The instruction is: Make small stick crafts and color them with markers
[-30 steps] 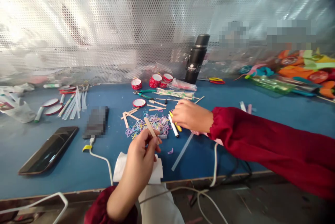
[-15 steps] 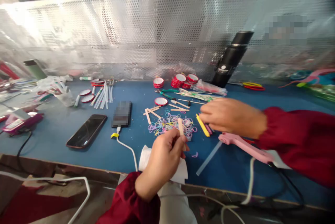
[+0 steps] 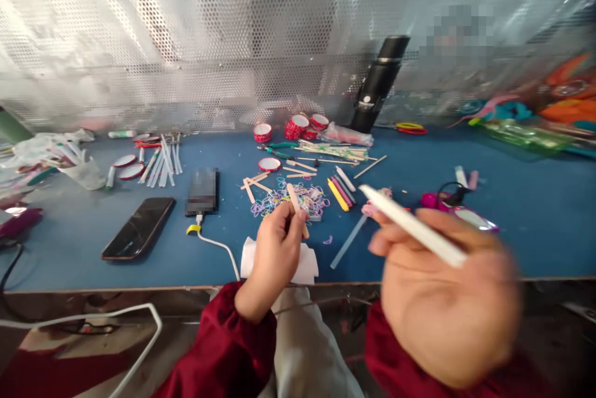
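Observation:
My left hand [image 3: 274, 252] is closed in a pinch on a small wooden stick [image 3: 295, 199], held upright above the table's front edge. My right hand [image 3: 442, 298], blurred by motion and close to the camera, holds a long white stick [image 3: 412, 225] across its fingers. Just beyond the left hand lies a heap of small coloured rubber bands [image 3: 288, 201] on the blue table [image 3: 93, 261]. Loose wooden sticks [image 3: 254, 185] and yellow and pink markers [image 3: 339, 193] lie around the heap.
A black phone [image 3: 138, 228], a second device on a white cable [image 3: 202, 190], a white tissue [image 3: 254, 255], red tape rolls [image 3: 298, 126], green pliers [image 3: 279, 151], a black flask [image 3: 379, 81] and a pink tool [image 3: 459, 208] share the table. A perforated metal screen [image 3: 186, 44] backs it.
My right hand left the table's pile and came back toward me holding a long white stick. My left hand kept the wooden stick. The view swung left, then back.

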`<state>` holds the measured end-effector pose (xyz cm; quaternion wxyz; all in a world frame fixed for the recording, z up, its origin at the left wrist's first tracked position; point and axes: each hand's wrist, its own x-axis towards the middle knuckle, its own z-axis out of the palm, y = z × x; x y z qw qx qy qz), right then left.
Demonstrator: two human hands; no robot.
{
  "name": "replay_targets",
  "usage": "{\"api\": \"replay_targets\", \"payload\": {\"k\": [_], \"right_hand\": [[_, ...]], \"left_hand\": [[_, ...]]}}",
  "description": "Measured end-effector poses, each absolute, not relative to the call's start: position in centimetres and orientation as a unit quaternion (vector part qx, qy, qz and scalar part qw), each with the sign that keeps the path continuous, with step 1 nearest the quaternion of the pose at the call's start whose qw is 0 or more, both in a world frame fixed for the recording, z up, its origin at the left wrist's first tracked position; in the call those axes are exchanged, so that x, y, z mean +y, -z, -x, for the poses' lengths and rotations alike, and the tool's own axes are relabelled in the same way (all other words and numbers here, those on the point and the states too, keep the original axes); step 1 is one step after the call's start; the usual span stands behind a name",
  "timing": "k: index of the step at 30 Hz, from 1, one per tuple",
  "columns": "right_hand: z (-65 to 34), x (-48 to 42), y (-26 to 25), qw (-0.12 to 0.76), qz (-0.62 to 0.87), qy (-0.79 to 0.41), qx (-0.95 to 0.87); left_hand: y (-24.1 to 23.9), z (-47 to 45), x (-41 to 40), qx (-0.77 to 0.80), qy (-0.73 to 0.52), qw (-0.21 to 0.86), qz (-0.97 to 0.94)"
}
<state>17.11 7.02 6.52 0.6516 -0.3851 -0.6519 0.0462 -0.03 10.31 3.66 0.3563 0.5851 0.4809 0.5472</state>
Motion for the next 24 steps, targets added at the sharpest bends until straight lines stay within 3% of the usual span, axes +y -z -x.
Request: {"api": "replay_targets", "payload": {"k": [3,13,20,24], "right_hand": [[-14.0,7.9,-5.6,0.701,0.367,-0.096,-0.604],[-13.6,12.2,-7.2,0.763,0.357,-0.014,-0.538],[-13.8,13.0,-6.5,0.669,0.366,0.027,-0.646],[-14.0,13.5,-5.3,0.681,0.331,-0.004,-0.653]], "left_hand": [[-3.6,0.0,10.1,0.485,-0.544,0.357,-0.584],[-3.7,0.0,9.9,0.473,-0.503,0.359,-0.628],[-3.6,-0.1,9.9,0.478,-0.514,0.368,-0.610],[-3.7,-0.1,9.9,0.491,-0.513,0.360,-0.605]]}}
